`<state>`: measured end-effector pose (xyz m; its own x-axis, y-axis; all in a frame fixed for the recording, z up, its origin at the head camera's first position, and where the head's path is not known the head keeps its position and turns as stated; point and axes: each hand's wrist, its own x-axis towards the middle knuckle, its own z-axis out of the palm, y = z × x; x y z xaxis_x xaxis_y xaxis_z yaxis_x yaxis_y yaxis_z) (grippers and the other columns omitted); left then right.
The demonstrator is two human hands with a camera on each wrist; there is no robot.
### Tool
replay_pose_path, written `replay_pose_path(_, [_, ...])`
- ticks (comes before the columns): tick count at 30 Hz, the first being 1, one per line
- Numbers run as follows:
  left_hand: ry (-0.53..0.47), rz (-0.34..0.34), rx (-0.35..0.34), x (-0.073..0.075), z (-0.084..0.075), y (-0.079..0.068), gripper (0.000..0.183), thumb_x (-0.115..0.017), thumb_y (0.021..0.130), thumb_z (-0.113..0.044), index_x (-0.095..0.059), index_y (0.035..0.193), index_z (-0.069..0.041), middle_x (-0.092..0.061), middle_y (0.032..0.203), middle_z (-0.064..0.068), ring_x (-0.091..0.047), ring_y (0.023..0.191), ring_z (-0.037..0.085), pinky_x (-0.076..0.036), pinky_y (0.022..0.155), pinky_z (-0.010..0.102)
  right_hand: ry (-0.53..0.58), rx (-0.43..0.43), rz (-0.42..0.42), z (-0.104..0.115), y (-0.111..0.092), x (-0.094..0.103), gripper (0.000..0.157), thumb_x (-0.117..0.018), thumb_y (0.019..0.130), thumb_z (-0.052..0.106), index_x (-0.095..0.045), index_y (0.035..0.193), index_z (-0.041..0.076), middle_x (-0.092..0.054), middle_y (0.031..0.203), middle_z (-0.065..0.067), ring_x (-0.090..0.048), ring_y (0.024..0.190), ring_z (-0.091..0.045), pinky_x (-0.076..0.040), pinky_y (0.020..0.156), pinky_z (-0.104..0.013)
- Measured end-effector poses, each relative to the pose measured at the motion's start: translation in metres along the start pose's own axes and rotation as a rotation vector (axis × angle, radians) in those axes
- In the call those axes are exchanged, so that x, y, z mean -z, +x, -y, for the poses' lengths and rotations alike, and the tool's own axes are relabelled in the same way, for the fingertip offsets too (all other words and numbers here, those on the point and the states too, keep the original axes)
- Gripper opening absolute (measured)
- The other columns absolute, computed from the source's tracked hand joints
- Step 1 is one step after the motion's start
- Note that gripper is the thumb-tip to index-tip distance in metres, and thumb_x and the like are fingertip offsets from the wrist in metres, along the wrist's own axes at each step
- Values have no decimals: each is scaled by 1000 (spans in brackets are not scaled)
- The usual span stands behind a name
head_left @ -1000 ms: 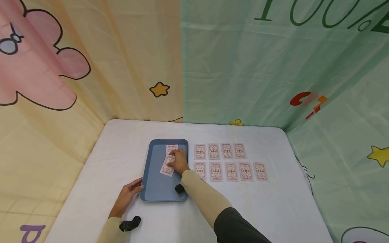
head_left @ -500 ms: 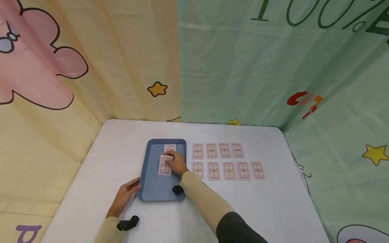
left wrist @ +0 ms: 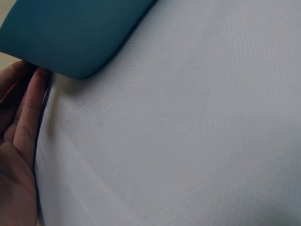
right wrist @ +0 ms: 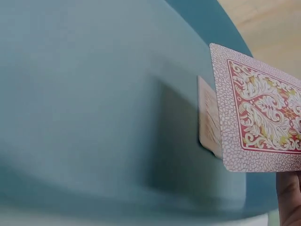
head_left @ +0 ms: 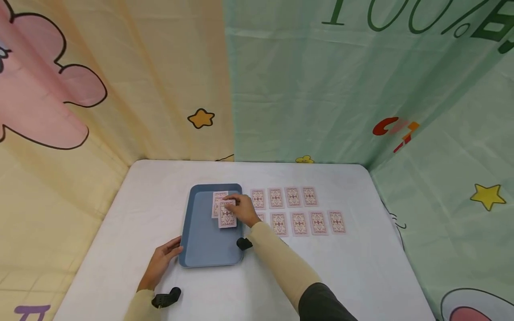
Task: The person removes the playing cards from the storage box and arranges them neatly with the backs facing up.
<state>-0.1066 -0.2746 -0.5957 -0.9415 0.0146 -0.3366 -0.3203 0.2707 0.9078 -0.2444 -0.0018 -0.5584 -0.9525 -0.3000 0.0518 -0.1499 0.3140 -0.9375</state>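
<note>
My right hand (head_left: 246, 210) pinches a playing card (head_left: 227, 218) by its upper end, with the red-patterned back showing. The held card is raised over the blue tray (head_left: 206, 252); in the right wrist view, its shadow falls on the tray floor. Another playing card (head_left: 216, 204) lies in the tray near the far end, partly overlapped by the held card (right wrist: 263, 113) in the head view. At the tray's left edge, my left hand (head_left: 158, 264) touches the rim with its fingers extended. Its fingers (left wrist: 29, 113) reach the tray's edge in the left wrist view.
Right of the tray, several playing cards lie back side up in two rows, the far row (head_left: 293, 197) and the near row (head_left: 299, 224). Part of the near row is hidden behind my right hand. A white cloth covers the table (head_left: 273, 285), with printed curtains (head_left: 289, 89) behind it.
The held card has turned from tilted to nearly straight and shifted right, along with my right hand. More of the card in the tray now shows. The left hand stays at the rim.
</note>
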Motion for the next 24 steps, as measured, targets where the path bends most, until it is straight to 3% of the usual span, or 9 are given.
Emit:
replay_pose_path(5, [2,-2,-15,1,1,0,58,-59,97,-24,-39,143,5,-43,145,22,-45,109,-12,-36,89,7,32,-11,13,-6,-2,33,21,-65,92,10,-71,111,4,-67,93,-8,-50,65,-9,-44,59,-23])
replay_pose_path(12, [18,-17,5,1,5,3,57,-59,97,-25,-41,143,4,-44,144,21,-48,120,6,-38,90,10,35,-27,-70,-27,-9,87,23,-67,91,10,-70,111,0,-54,67,-5,-45,57,-12,-39,52,-23])
replay_pose_path(15, [16,-14,31,1,5,3,58,-58,97,-25,-40,144,4,-43,145,21,-46,126,15,-38,93,13,41,-86,-122,-37,-12,112,25,-67,91,9,-68,114,0,-58,73,-8,-48,61,-13,-41,55,-23])
replay_pose_path(21, [5,-15,19,1,4,3,57,-58,98,-24,-40,143,5,-44,145,21,-48,117,2,-38,89,9,18,-215,-249,-60,-18,166,24,-68,90,10,-65,113,2,-67,88,-12,-51,67,-13,-45,61,-23])
replay_pose_path(24, [10,-21,17,1,5,5,56,-59,97,-24,-42,142,4,-46,143,21,-49,119,7,-38,89,9,31,-292,-315,-73,-21,192,25,-69,90,11,-65,113,3,-68,94,-12,-55,72,-13,-48,64,-22])
